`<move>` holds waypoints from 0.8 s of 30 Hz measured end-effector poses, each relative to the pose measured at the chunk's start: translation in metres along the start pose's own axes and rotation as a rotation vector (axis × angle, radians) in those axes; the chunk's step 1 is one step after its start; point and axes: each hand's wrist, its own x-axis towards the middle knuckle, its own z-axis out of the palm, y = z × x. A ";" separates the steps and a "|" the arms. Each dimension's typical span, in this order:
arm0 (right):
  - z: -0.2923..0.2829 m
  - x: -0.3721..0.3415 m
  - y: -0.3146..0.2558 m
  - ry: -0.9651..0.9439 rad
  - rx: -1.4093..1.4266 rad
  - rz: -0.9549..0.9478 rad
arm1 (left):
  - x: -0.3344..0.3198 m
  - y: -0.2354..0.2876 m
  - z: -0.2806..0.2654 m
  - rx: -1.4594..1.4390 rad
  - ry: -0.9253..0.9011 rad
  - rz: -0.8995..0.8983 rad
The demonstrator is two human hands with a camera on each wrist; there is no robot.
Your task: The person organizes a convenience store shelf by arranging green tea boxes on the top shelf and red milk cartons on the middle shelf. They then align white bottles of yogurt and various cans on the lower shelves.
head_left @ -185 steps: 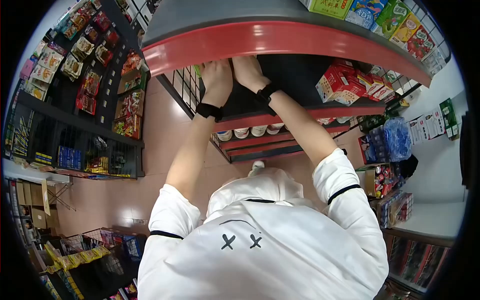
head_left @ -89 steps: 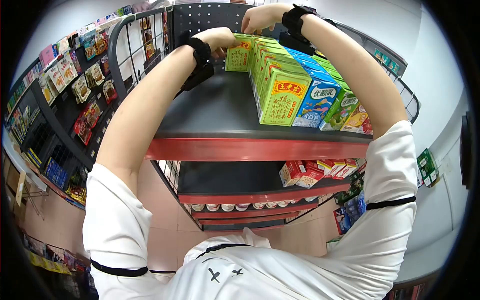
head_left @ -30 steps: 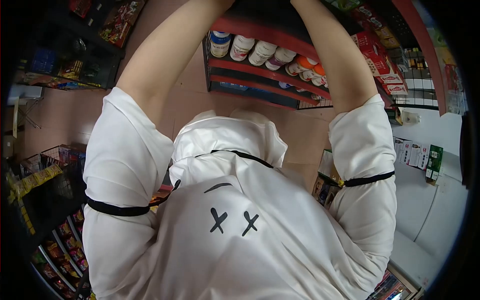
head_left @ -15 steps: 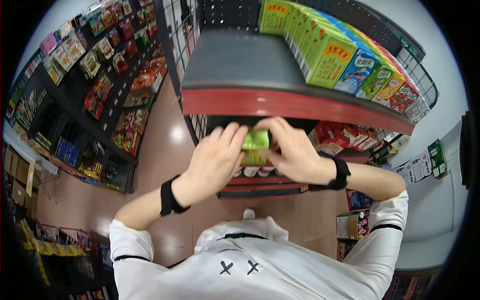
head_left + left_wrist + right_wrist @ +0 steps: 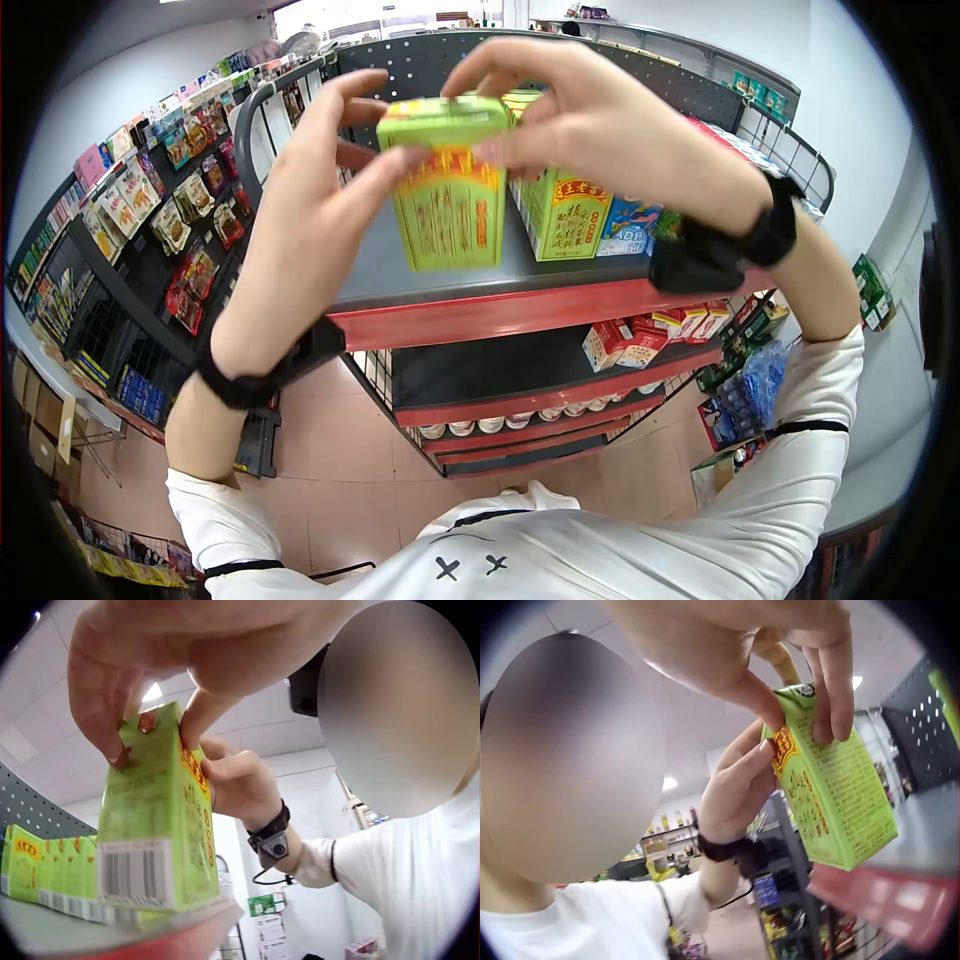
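Observation:
A green drink carton (image 5: 450, 215) with red and yellow lettering stands upright over the front of the top shelf (image 5: 400, 285). The left hand (image 5: 320, 190) grips its left upper part, thumb on the front face. From the other side the right hand (image 5: 610, 130) pinches the upper right, thumb also on the front. In the left wrist view the left hand (image 5: 180, 660) holds the carton (image 5: 154, 817) from above, its barcode side showing. The right wrist view has the right hand (image 5: 780, 667) on the carton (image 5: 836, 795), which looks tilted. Whether its base touches the shelf cannot be told.
Right of the held carton are rows of green cartons (image 5: 570, 215) and blue ones (image 5: 628, 225). A red shelf edge (image 5: 540, 310) runs along the front. Red boxes (image 5: 640, 342) stand on the shelf below. Wire mesh sides and a perforated back panel (image 5: 400, 60) bound the top shelf.
Both hands have risen from in front of the lower shelf to the top shelf's front, carrying the green carton between them. The head view now takes in more of the room behind the shelf.

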 end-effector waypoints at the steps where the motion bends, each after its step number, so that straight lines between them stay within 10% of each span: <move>1: -0.013 0.028 0.017 0.003 -0.006 -0.016 | 0.019 -0.010 0.004 -0.031 0.029 -0.071; 6: -0.038 0.101 0.074 -0.033 -0.115 0.102 | 0.080 -0.053 0.040 -0.127 -0.007 -0.415; 24: -0.028 0.152 0.163 -0.294 -0.560 0.218 | 0.137 -0.156 0.101 0.403 -0.160 -0.501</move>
